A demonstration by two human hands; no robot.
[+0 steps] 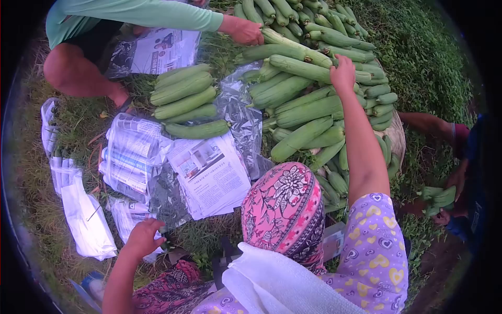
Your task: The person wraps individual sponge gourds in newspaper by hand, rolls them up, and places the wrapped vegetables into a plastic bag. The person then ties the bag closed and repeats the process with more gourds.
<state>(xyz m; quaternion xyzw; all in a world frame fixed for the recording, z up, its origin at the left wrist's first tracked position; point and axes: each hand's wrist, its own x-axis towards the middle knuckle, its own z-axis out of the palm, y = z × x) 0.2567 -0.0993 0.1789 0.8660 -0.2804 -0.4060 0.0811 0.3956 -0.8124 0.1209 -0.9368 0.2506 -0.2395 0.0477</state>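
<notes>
My right hand [342, 73] reaches far forward into a big pile of long green gourds [308, 112]. Its fingers curl over one gourd [300, 67] near the top of the pile. My left hand [144, 238] is low on the grass with the fingers curled in, touching the edge of a newspaper-wrapped bundle [128, 217]. I cannot make out anything inside it. My pink patterned headscarf [285, 212] and a white cloth [277, 285] hide the ground just in front of me.
A person in a green sleeve at the top has a hand [246, 31] on a gourd. Several gourds [185, 99] lie on clear plastic beside newspaper sheets [209, 175] and wrapped bundles [130, 157]. Another person at right holds gourds [439, 198]. White bags [83, 217] lie at left.
</notes>
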